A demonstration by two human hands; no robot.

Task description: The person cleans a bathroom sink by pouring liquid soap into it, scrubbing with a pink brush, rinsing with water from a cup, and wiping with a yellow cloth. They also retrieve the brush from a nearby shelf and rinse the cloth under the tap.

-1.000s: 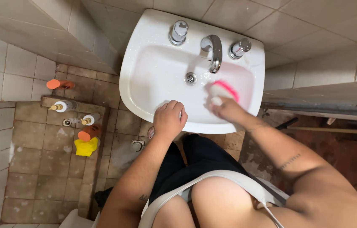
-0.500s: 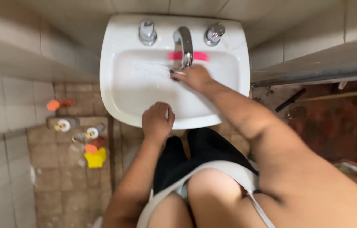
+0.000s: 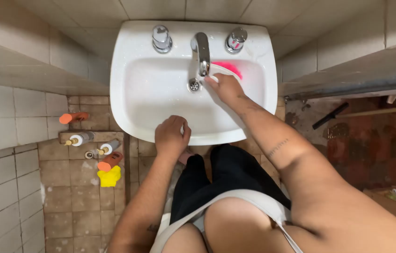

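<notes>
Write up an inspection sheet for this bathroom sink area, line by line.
Surface: white ceramic basin, wet, with a metal drain under the chrome spout.
Job's things: pink-and-white scrubbing sponge, pressed on the basin's back wall right of the spout.
Clutter: orange-capped and white bottles and a yellow cloth on the tiled floor, left of the basin.
Hands: right hand holds the sponge; left hand grips the basin's front rim.
Cables: nothing seen.
Surroundings: two chrome tap handles, pale wall tiles, brown floor tiles, a cardboard box at far right.
</notes>
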